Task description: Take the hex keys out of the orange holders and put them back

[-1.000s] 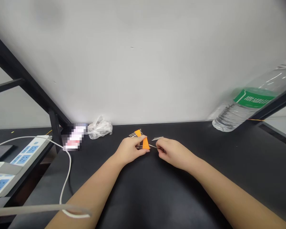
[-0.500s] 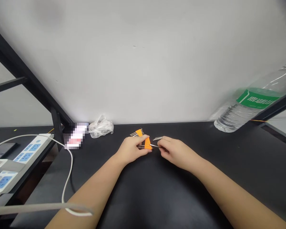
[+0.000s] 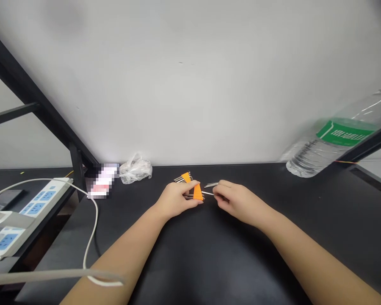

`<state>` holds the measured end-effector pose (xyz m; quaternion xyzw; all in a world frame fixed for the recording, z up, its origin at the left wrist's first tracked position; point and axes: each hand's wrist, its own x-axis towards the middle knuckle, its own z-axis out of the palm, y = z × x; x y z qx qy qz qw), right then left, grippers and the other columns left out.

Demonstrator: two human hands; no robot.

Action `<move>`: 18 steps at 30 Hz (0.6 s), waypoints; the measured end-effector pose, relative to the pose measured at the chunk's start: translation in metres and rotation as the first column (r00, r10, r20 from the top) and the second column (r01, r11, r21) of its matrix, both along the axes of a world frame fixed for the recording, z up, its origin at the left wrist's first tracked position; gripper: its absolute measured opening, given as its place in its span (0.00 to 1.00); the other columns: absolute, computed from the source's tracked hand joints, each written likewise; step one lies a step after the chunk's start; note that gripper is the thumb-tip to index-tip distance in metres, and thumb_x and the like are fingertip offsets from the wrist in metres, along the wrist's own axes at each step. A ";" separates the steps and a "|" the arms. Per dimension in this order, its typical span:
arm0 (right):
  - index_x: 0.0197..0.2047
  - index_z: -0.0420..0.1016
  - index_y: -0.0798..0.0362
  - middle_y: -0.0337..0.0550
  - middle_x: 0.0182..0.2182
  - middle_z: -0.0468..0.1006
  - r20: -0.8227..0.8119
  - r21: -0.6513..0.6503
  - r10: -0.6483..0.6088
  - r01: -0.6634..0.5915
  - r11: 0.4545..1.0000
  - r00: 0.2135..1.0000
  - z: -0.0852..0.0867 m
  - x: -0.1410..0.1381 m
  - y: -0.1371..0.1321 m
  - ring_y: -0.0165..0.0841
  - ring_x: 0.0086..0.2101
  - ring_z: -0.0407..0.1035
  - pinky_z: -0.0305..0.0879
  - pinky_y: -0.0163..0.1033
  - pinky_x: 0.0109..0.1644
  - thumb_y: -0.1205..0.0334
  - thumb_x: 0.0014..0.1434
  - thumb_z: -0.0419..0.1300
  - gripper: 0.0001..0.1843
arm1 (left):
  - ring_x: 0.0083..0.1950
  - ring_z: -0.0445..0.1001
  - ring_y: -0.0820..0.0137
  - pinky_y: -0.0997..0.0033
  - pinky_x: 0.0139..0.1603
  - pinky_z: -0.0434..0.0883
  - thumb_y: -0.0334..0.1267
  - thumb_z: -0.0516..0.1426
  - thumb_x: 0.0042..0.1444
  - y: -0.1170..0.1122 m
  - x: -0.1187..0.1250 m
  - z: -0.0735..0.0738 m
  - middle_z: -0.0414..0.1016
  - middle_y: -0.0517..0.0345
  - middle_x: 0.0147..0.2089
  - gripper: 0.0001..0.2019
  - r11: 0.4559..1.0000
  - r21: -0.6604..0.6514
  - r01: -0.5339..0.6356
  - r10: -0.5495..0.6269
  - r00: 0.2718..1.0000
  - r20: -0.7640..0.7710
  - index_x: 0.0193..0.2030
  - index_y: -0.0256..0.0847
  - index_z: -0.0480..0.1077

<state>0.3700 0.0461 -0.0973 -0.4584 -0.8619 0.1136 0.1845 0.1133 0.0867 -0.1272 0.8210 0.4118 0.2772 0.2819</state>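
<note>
My left hand (image 3: 178, 198) is closed around an orange hex key holder (image 3: 197, 192), thumb across its middle. Several metal hex keys (image 3: 179, 179) stick out of the holder on its left side, and part of the set is hidden by the fingers. A thin silver hex key (image 3: 208, 193) is pinched in my right hand (image 3: 233, 198), its tip pointing left at the holder's right edge. Whether the tip touches the holder, I cannot tell. Just beyond my right fingertips, a few loose hex keys (image 3: 211, 184) lie on the black table (image 3: 209, 262), partly covered by the hand.
A crumpled clear plastic bag (image 3: 136, 169) lies by the wall, beside a blurred-out phone-like item (image 3: 104, 181). At right stands a large water bottle (image 3: 346, 132) with a green label. A white power strip (image 3: 34, 207) and white cable (image 3: 95, 220) occupy the left.
My right hand has shifted slightly right, drawing the hex key a little away from the holder. My left hand keeps its grip on the holder almost unmoved.
</note>
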 end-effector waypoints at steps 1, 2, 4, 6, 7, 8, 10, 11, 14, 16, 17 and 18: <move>0.40 0.72 0.49 0.41 0.35 0.73 -0.007 -0.007 0.010 -0.010 1.000 1.000 0.001 0.000 0.000 0.31 0.29 0.68 0.65 0.37 0.35 0.68 0.66 0.54 0.07 | 0.29 0.60 0.74 0.74 0.35 0.66 0.49 0.68 0.54 0.000 0.000 -0.001 0.60 0.66 0.27 0.31 1.000 -0.007 0.000 0.000 1.000 0.007 0.64 0.48 0.73; 0.41 0.73 0.49 0.42 0.36 0.73 -0.012 -0.012 0.021 -0.021 1.000 1.000 0.001 0.001 0.000 0.31 0.29 0.68 0.65 0.37 0.35 0.68 0.66 0.54 0.07 | 0.29 0.59 0.74 0.74 0.35 0.66 0.49 0.67 0.54 0.000 0.000 -0.002 0.60 0.66 0.27 0.31 1.000 -0.016 0.000 0.000 1.000 0.015 0.65 0.48 0.72; 0.44 0.74 0.48 0.43 0.38 0.73 -0.015 -0.006 0.036 -0.036 0.999 0.999 0.003 0.002 0.000 0.32 0.31 0.69 0.66 0.38 0.36 0.66 0.68 0.52 0.09 | 0.30 0.60 0.74 0.74 0.36 0.66 0.49 0.67 0.54 0.000 -0.001 -0.003 0.59 0.66 0.28 0.31 1.000 -0.029 0.002 -0.002 1.000 0.027 0.65 0.48 0.72; 0.47 0.74 0.48 0.44 0.39 0.74 -0.019 0.010 0.038 -0.038 0.999 0.999 0.004 0.003 0.000 0.33 0.32 0.70 0.68 0.39 0.37 0.64 0.71 0.50 0.11 | 0.30 0.60 0.74 0.75 0.36 0.66 0.48 0.67 0.54 -0.001 0.000 -0.002 0.58 0.66 0.28 0.30 0.999 -0.033 0.002 -0.001 1.000 0.026 0.64 0.48 0.72; 0.47 0.75 0.48 0.45 0.40 0.74 -0.025 0.013 0.038 -0.037 0.999 0.999 0.005 0.004 0.000 0.33 0.33 0.71 0.69 0.40 0.38 0.63 0.71 0.49 0.12 | 0.29 0.60 0.74 0.75 0.35 0.66 0.48 0.67 0.54 -0.002 0.001 -0.001 0.58 0.66 0.28 0.30 0.999 -0.032 0.001 0.000 1.000 0.020 0.64 0.49 0.73; 0.47 0.75 0.48 0.46 0.41 0.74 -0.035 0.011 0.038 -0.037 0.999 0.999 0.005 0.004 0.000 0.33 0.33 0.71 0.69 0.40 0.39 0.63 0.72 0.49 0.13 | 0.29 0.59 0.74 0.75 0.35 0.66 0.48 0.67 0.54 -0.003 0.002 0.001 0.58 0.66 0.27 0.29 1.000 -0.028 0.001 -0.001 1.000 0.010 0.63 0.49 0.73; 0.46 0.76 0.47 0.46 0.42 0.75 -0.063 -0.005 0.047 -0.048 0.999 0.997 0.004 0.003 0.000 0.34 0.34 0.71 0.70 0.40 0.40 0.63 0.72 0.49 0.13 | 0.28 0.59 0.74 0.75 0.33 0.65 0.48 0.67 0.53 -0.006 0.004 0.006 0.58 0.66 0.26 0.28 1.000 -0.016 0.010 -0.010 1.000 -0.017 0.61 0.50 0.74; 0.46 0.76 0.47 0.46 0.42 0.75 -0.074 -0.015 0.058 -0.059 0.998 0.996 0.003 0.002 0.000 0.34 0.35 0.71 0.71 0.41 0.40 0.63 0.71 0.50 0.12 | 0.28 0.59 0.74 0.75 0.32 0.64 0.48 0.67 0.53 -0.007 0.006 0.008 0.58 0.67 0.26 0.26 1.000 -0.008 0.019 -0.019 0.999 -0.031 0.59 0.50 0.75; 0.47 0.75 0.47 0.45 0.42 0.74 -0.101 -0.030 0.090 -0.094 0.995 0.991 0.001 -0.006 -0.002 0.35 0.37 0.72 0.71 0.41 0.43 0.65 0.71 0.50 0.12 | 0.26 0.60 0.74 0.75 0.30 0.64 0.48 0.66 0.54 -0.011 0.011 0.015 0.61 0.67 0.25 0.18 0.998 0.004 0.056 -0.055 0.997 -0.056 0.51 0.49 0.76; 0.48 0.74 0.47 0.46 0.44 0.75 -0.133 -0.037 0.107 -0.113 0.993 0.985 0.000 -0.012 -0.003 0.35 0.39 0.72 0.71 0.42 0.45 0.67 0.71 0.49 0.13 | 0.28 0.64 0.73 0.75 0.32 0.65 0.47 0.65 0.55 -0.012 0.012 0.018 0.67 0.66 0.27 0.14 0.997 0.001 0.075 -0.075 0.996 -0.055 0.46 0.47 0.76; 0.48 0.73 0.48 0.47 0.46 0.75 -0.156 -0.043 0.116 -0.124 0.991 0.981 -0.001 -0.015 -0.004 0.35 0.41 0.72 0.71 0.42 0.46 0.69 0.71 0.48 0.14 | 0.29 0.67 0.73 0.75 0.34 0.67 0.47 0.65 0.55 -0.012 0.013 0.019 0.70 0.65 0.29 0.13 0.997 0.001 0.081 -0.081 0.995 -0.050 0.45 0.46 0.76; 0.47 0.73 0.48 0.47 0.47 0.75 -0.183 -0.049 0.123 -0.134 0.990 0.975 -0.001 -0.017 -0.005 0.35 0.42 0.72 0.71 0.42 0.47 0.70 0.70 0.48 0.14 | 0.31 0.69 0.72 0.74 0.35 0.68 0.47 0.65 0.55 -0.011 0.013 0.020 0.72 0.63 0.31 0.12 0.996 0.006 0.085 -0.085 0.995 -0.046 0.44 0.46 0.75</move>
